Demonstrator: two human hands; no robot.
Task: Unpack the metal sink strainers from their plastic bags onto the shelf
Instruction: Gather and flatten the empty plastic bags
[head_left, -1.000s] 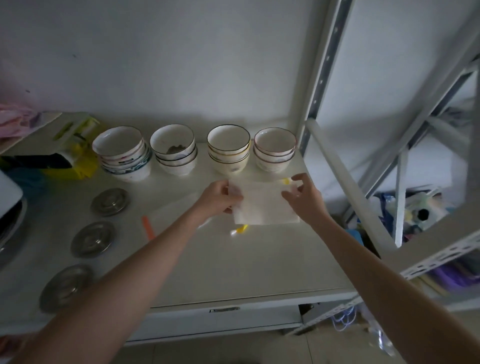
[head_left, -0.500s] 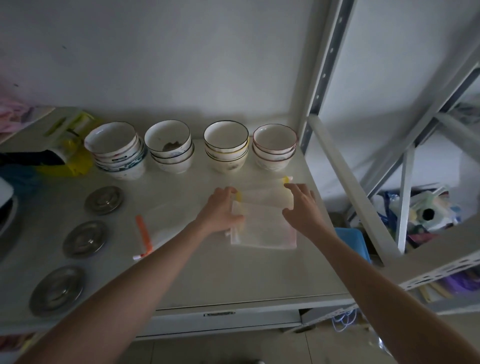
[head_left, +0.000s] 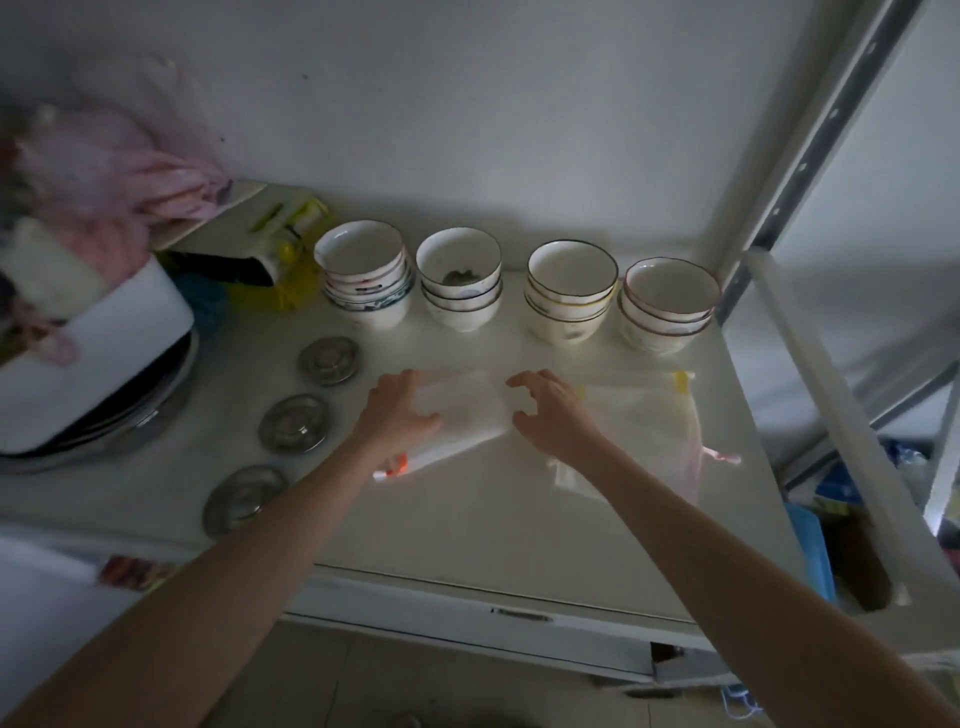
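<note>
Head view, dim light. Left hand (head_left: 397, 415) lying palm down on a flat clear plastic bag with an orange strip at its near end (head_left: 462, 426), fingers spread and pressing the film rather than pinching it. Right hand (head_left: 553, 415) hovering just right of that bag, fingers curled and parted, grip closed on nothing; whether the fingertips touch the film cannot be told. Further right of the right hand, a loose pile of clear plastic bags with yellow and pink strips (head_left: 644, 426), flat on the white shelf surface (head_left: 493, 519).

Left of the left hand, three round metal sink strainers in a line, all bare and flat on the shelf: the far round metal strainer (head_left: 329, 360), the middle round metal strainer (head_left: 294, 423), the near round metal strainer (head_left: 244, 498). Well clear of both hands.

Beyond the hands, against the wall, four stacks of white ceramic bowls (head_left: 519, 291) in a row. Far left of the left hand, a tilted white lid over dark round pans (head_left: 98, 358), a crumpled pink plastic bag (head_left: 109, 176) above it, and yellow packaging (head_left: 291, 260) beside the bowls. Right of the right hand, a grey perforated metal upright of the rack (head_left: 810, 161).
</note>
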